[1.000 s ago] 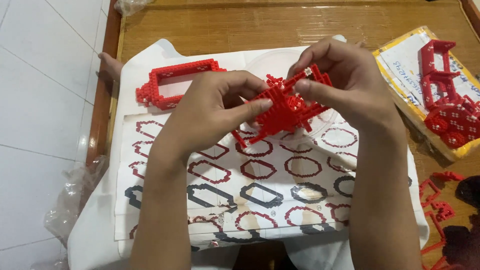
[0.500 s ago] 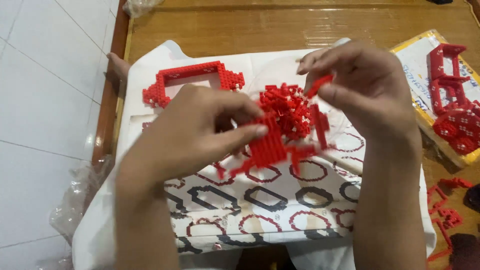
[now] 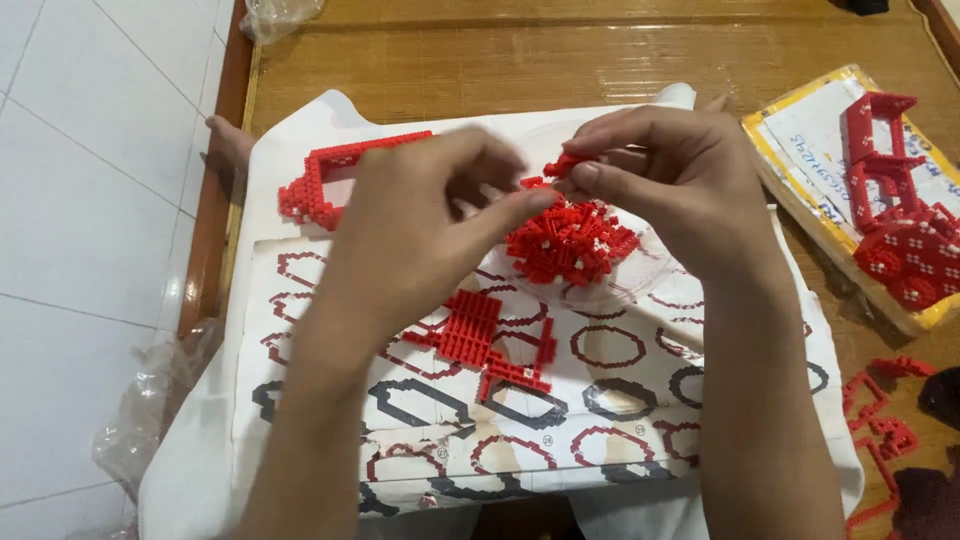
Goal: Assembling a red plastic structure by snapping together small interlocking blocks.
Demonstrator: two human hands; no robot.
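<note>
Hands meeting over a heap of tiny red building bricks

Right hand (image 3: 670, 185) pinches a small red brick piece (image 3: 562, 165) between thumb and forefinger, clamped on it just above the loose brick pile (image 3: 572, 240), which lies in a clear shallow dish (image 3: 650, 275); left hand (image 3: 420, 235) hovers beside it, thumb and fingers curled close together near the same piece, though whether they actually grip anything cannot be told. Below the hands a flat red brick assembly (image 3: 485, 345) lies on the printed instruction sheet (image 3: 620, 390) with its red and black ring outlines, and a red rectangular brick frame (image 3: 320, 185) sits at the sheet's upper left. Further finished red sections (image 3: 900, 215) rest on a yellow-edged box (image 3: 790, 175) on the wooden surface, well apart to the right
</note>
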